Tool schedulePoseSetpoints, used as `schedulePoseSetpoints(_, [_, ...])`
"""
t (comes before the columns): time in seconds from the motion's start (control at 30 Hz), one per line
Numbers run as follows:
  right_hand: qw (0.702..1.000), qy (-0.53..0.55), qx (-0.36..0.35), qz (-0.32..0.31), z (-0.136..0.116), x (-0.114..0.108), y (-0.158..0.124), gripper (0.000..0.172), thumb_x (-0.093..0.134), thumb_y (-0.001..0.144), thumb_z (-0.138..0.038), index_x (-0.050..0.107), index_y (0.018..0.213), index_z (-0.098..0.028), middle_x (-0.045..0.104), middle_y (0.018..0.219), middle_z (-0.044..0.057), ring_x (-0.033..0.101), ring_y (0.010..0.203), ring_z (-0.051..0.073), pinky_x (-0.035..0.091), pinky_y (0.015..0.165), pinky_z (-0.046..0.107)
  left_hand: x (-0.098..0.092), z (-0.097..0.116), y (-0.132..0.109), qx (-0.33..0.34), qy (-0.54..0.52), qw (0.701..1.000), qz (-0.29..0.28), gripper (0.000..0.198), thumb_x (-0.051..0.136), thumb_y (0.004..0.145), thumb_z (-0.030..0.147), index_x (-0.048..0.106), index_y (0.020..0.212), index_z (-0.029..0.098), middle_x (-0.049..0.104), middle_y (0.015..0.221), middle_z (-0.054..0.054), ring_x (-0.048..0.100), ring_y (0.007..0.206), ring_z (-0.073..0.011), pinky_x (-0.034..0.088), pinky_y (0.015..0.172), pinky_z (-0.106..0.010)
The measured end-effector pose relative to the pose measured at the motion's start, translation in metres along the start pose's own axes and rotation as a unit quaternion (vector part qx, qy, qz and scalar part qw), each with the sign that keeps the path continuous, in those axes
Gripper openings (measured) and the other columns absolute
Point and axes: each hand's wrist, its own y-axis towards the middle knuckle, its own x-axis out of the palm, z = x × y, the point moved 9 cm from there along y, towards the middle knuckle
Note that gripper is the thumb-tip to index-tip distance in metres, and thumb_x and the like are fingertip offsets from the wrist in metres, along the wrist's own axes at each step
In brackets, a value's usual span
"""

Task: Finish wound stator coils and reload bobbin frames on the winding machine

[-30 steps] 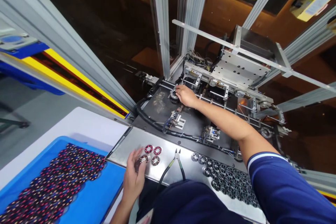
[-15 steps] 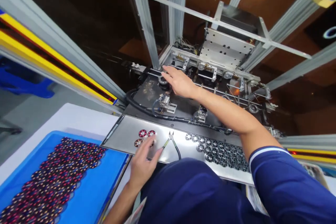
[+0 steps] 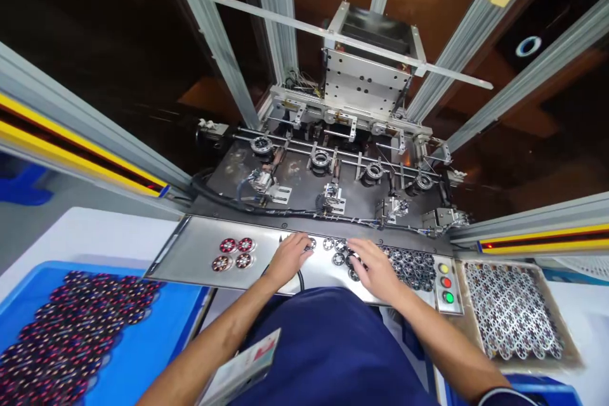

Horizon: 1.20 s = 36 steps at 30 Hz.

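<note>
My left hand point(image 3: 288, 261) is low over the metal shelf point(image 3: 190, 254), its fingertips closed on a dark slotted motor stator core point(image 3: 311, 243). The cutting pliers are mostly hidden beneath that hand. To its right, my right hand point(image 3: 377, 268) has its thumb and fingers around another dark core at the left end of a group of stator cores point(image 3: 413, 269); the fingers partly cover it. Loose cores point(image 3: 328, 243) lie between the two hands. Left of my left hand, several stators wound with red and copper-coloured wire point(image 3: 245, 245) rest on the shelf.
Behind the shelf stands a machine with several round stations point(image 3: 321, 160) and metal arms. A blue tray point(image 3: 157, 323) of wound stators is at left. Coloured push buttons point(image 3: 446, 282) and a box of bare cores point(image 3: 571, 349) are at right. Yellow-edged posts point(image 3: 547, 238) flank the opening.
My right hand has come back from the machine's left station to the cores on the shelf. My left hand has moved right from the red-wound stators. The view has shifted to the right.
</note>
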Motion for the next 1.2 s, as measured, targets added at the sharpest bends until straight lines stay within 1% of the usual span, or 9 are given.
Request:
schedulePoseSetpoints(0.1, [0.999, 0.031, 0.000, -0.025, -0.010, 0.010, 0.002, 0.045, 0.053, 0.096, -0.022, 0.049, 0.140, -0.026, 0.064, 0.123, 0.014, 0.062, 0.115, 0.026, 0.054, 0.097, 0.046, -0.020, 0.022, -0.005, -0.024, -0.065, 0.997, -0.022, 0.023, 0.062, 0.089, 0.034, 0.059, 0.102, 0.016, 0.063, 0.097, -0.006, 0.059, 0.094, -0.0210, 0.046, 0.090, -0.043])
schedulePoseSetpoints(0.2, [0.995, 0.067, -0.031, -0.062, -0.037, 0.010, 0.022, 0.061, 0.061, 0.093, -0.029, 0.038, 0.149, -0.025, 0.056, 0.135, 0.014, 0.055, 0.125, 0.024, 0.051, 0.104, 0.040, -0.042, 0.067, -0.017, -0.018, -0.148, 0.986, -0.074, 0.025, 0.062, 0.089, 0.036, 0.057, 0.108, 0.020, 0.063, 0.101, -0.005, 0.060, 0.094, -0.0191, 0.048, 0.088, -0.036])
schedulePoseSetpoints(0.37, [0.993, 0.108, -0.048, -0.022, -0.072, -0.009, 0.044, 0.033, 0.057, 0.095, -0.028, 0.060, 0.127, -0.031, 0.066, 0.103, 0.008, 0.063, 0.095, 0.022, 0.056, 0.083, 0.040, -0.058, 0.112, -0.038, -0.025, -0.292, 0.954, -0.061, 0.028, 0.062, 0.088, 0.041, 0.050, 0.102, 0.020, 0.064, 0.093, -0.005, 0.063, 0.087, -0.0184, 0.052, 0.078, -0.032])
schedulePoseSetpoints(0.47, [0.993, 0.107, -0.029, 0.043, -0.079, -0.019, 0.044, 0.026, 0.058, 0.092, -0.029, 0.064, 0.117, -0.031, 0.067, 0.095, 0.008, 0.062, 0.087, 0.023, 0.056, 0.076, 0.042, -0.056, 0.109, -0.042, -0.031, -0.362, 0.932, -0.002, 0.038, 0.063, 0.086, 0.049, 0.043, 0.103, 0.022, 0.067, 0.088, -0.004, 0.066, 0.080, -0.0178, 0.054, 0.073, -0.031])
schedulePoseSetpoints(0.57, [0.990, 0.134, -0.045, 0.022, -0.086, -0.022, 0.048, 0.032, 0.064, 0.089, -0.032, 0.064, 0.121, -0.031, 0.067, 0.100, 0.009, 0.062, 0.093, 0.024, 0.056, 0.080, 0.043, -0.060, 0.101, -0.046, -0.041, -0.381, 0.923, 0.039, 0.036, 0.067, 0.085, 0.045, 0.047, 0.103, 0.021, 0.068, 0.088, -0.004, 0.069, 0.083, -0.0183, 0.054, 0.077, -0.031])
schedulePoseSetpoints(0.8, [0.919, 0.344, 0.026, -0.194, -0.077, -0.010, 0.074, 0.019, 0.061, 0.092, -0.027, 0.076, 0.101, -0.034, 0.058, 0.137, 0.001, 0.056, 0.126, 0.017, 0.045, 0.110, 0.037, -0.088, 0.103, -0.058, -0.051, -0.322, 0.944, 0.048, 0.028, 0.076, 0.077, 0.027, 0.069, 0.103, 0.020, 0.073, 0.099, -0.007, 0.070, 0.094, -0.0215, 0.057, 0.087, -0.033])
schedulePoseSetpoints(0.97, [0.870, 0.375, -0.025, -0.318, -0.092, 0.001, 0.077, 0.028, 0.061, 0.090, -0.023, 0.073, 0.106, -0.043, 0.053, 0.142, -0.009, 0.054, 0.128, 0.013, 0.041, 0.111, 0.027, -0.088, 0.104, -0.060, -0.042, -0.300, 0.953, 0.017, 0.028, 0.076, 0.077, 0.023, 0.074, 0.105, 0.025, 0.074, 0.107, -0.006, 0.070, 0.102, -0.0239, 0.057, 0.091, -0.033])
schedulePoseSetpoints(1.1, [0.891, 0.301, -0.071, -0.332, -0.083, -0.007, 0.109, 0.022, 0.054, 0.094, -0.018, 0.072, 0.099, -0.029, 0.053, 0.144, -0.003, 0.052, 0.131, 0.010, 0.041, 0.109, 0.022, -0.084, 0.086, -0.057, -0.057, -0.272, 0.960, 0.023, 0.044, 0.073, 0.080, 0.032, 0.065, 0.123, 0.023, 0.071, 0.118, -0.010, 0.069, 0.105, -0.0255, 0.056, 0.093, -0.036])
schedulePoseSetpoints(1.2, [0.937, 0.207, -0.056, -0.277, -0.034, -0.012, 0.172, 0.021, 0.050, 0.098, -0.023, 0.070, 0.096, -0.017, 0.042, 0.152, 0.007, 0.038, 0.142, 0.016, 0.031, 0.118, 0.034, -0.074, 0.057, -0.051, -0.096, -0.183, 0.978, 0.038, 0.044, 0.064, 0.086, 0.040, 0.061, 0.126, 0.021, 0.068, 0.123, -0.012, 0.067, 0.108, -0.0258, 0.053, 0.097, -0.041])
